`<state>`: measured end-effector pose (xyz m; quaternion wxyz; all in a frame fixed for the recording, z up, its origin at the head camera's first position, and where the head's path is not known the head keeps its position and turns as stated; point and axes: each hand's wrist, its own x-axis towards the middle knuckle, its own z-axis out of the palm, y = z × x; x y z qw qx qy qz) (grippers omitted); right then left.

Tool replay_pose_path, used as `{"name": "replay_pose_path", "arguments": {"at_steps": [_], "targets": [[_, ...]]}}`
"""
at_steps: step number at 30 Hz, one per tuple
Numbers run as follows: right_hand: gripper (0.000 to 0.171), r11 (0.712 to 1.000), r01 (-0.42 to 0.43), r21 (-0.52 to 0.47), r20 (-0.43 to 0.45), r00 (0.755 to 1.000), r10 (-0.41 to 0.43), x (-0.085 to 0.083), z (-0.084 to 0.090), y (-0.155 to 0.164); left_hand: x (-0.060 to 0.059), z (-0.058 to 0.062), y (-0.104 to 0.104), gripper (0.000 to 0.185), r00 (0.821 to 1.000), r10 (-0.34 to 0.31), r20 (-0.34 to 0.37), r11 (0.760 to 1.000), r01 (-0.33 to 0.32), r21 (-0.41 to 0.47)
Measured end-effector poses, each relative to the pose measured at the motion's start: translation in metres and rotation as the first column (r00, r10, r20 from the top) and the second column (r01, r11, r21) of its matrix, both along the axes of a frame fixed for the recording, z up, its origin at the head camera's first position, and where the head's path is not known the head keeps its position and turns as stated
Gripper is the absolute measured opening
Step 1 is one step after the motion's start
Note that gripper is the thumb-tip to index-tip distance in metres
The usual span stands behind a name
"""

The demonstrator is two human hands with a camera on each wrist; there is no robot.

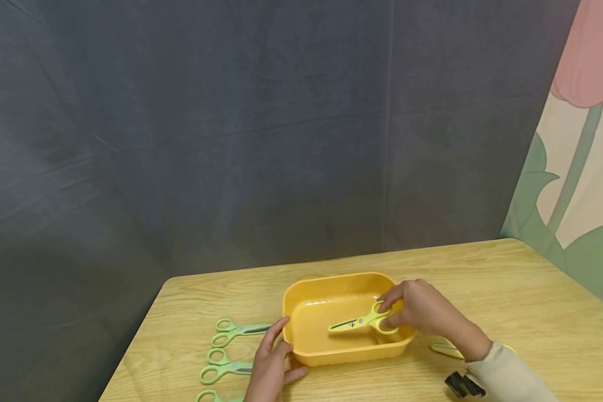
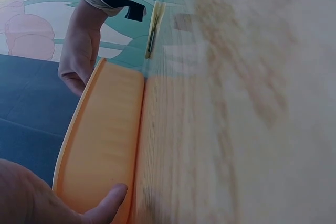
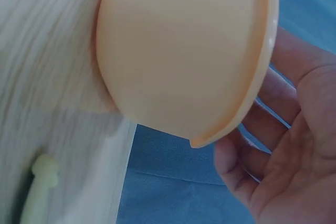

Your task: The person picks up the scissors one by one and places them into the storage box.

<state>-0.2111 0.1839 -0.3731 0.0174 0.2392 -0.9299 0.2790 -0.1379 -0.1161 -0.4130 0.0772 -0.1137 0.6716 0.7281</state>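
Observation:
My right hand reaches over the right rim of the yellow plastic tray. Its thumb and fingers pinch a pair of yellow-green scissors by the handle loops, the closed blades pointing left over the tray's floor. At the near left corner of the tray, my left hand touches the side with its fingers fairly straight. In the left wrist view its thumb lies along the tray's near wall. The scissors are hidden behind the tray wall in the right wrist view.
Green-handled scissors lie in a column on the table left of the tray, partly behind my left hand. Another yellow pair lies right of the tray, under my right forearm. A dark cloth hangs behind the wooden table.

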Motion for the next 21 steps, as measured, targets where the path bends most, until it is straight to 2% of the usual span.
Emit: {"name": "replay_pose_path", "arguments": {"at_steps": [7,15,21], "targets": [[0.018,0.998,0.002,0.060,-0.030,1.000,-0.001,-0.003,-0.006,-0.003,0.000,-0.001,0.000,0.057,1.000,0.004,-0.001,1.000,-0.004,-0.010],[0.019,0.995,-0.017,0.095,-0.097,0.995,0.026,-0.001,-0.011,-0.003,-0.002,-0.001,-0.002,0.065,0.999,-0.003,-0.048,1.000,0.004,0.031],[0.019,0.990,-0.024,0.141,-0.155,0.987,0.046,-0.001,-0.013,-0.005,-0.003,0.000,-0.002,0.067,0.999,0.006,-0.031,1.000,-0.005,0.030]]}}
